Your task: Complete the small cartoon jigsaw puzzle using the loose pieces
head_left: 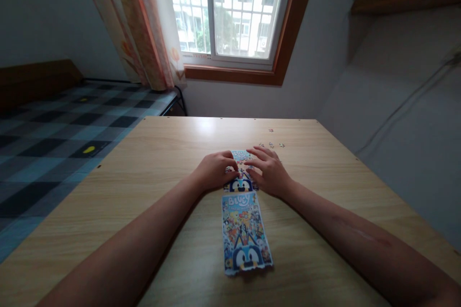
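Note:
A small jigsaw puzzle (241,185) lies partly assembled on the table, with a blue cartoon dog's face at its near end. My left hand (216,170) rests at its left side, thumb and index finger pinched together over the middle; whatever is between the tips is too small to make out. Over the right side is my right hand (268,168), fingers apart and touching or hovering just above the pieces; I cannot tell which. Both hands hide parts of the puzzle. Nearer to me lies a printed picture sheet (246,232) headed "BLUEY", its bottom edge torn.
Several loose puzzle pieces (271,145) lie beyond my right hand, with a single piece (271,130) farther back. The wooden table (162,153) reaches toward a wall with a barred window (241,9). A bed with a checked cover (65,124) stands on the left.

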Demonstrator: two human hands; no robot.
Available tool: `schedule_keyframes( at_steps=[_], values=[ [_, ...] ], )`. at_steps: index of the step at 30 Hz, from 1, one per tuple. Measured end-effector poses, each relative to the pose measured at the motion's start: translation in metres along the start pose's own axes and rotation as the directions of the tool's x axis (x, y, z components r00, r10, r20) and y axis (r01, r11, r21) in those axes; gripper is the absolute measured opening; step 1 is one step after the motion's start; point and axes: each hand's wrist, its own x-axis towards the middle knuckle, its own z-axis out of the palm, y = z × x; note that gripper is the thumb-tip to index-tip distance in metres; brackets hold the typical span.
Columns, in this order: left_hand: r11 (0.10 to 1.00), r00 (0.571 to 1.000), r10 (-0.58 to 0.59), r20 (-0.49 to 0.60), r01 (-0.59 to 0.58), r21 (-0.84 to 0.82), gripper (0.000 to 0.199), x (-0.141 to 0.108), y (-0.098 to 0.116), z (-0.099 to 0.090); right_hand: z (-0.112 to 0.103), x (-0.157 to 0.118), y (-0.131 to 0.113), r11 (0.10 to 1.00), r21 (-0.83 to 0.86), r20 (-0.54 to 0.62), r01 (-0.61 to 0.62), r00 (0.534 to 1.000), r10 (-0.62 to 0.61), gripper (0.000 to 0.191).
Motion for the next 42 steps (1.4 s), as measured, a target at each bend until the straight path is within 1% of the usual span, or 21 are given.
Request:
schedule_keyframes(
  at_steps=[2,11,22,29,32,35,39,41,42],
  values=[
    [1.000,1.000,0.008,-0.003,-0.008,-0.004,0.017,0.000,0.000,0.000,0.001,0.000,0.002,1.000,0.006,0.002,-0.004,1.000,0.004,0.019],
    [0.998,0.998,0.060,0.005,-0.060,-0.015,0.018,0.001,-0.002,0.003,-0.001,0.000,0.001,0.999,-0.007,0.097,0.041,0.995,-0.040,0.020],
    [0.997,0.997,0.072,0.026,-0.071,-0.017,0.020,0.001,-0.002,0.003,-0.003,0.000,0.002,1.000,-0.007,0.135,0.023,0.991,-0.022,0.019],
    [0.997,0.997,0.070,0.023,-0.069,-0.020,0.022,0.001,-0.002,0.004,-0.002,0.000,0.002,0.999,-0.019,0.130,0.046,0.991,-0.044,0.019],
    [0.997,0.997,0.072,0.029,-0.072,-0.023,0.021,0.002,-0.002,0.004,-0.003,0.000,0.001,0.999,-0.005,0.101,0.033,0.994,-0.032,0.020],
    [0.997,0.997,0.070,0.033,-0.069,-0.031,0.021,0.002,-0.001,0.003,-0.007,0.002,0.002,1.000,0.014,0.034,-0.015,0.999,0.014,0.022],
    [0.996,0.997,0.070,0.030,-0.068,-0.066,0.021,0.002,0.000,0.002,-0.017,0.009,0.015,0.997,0.031,-0.081,-0.069,0.994,0.072,0.017],
    [0.992,0.999,0.033,-0.030,-0.036,-0.119,0.023,0.002,-0.003,0.000,-0.025,0.013,0.028,0.994,0.049,-0.157,-0.103,0.982,0.109,0.017],
    [0.987,0.996,-0.007,-0.085,-0.007,-0.158,0.024,0.002,-0.007,-0.001,-0.030,0.015,0.035,0.991,0.064,-0.195,-0.122,0.972,0.132,0.018]
  ],
)
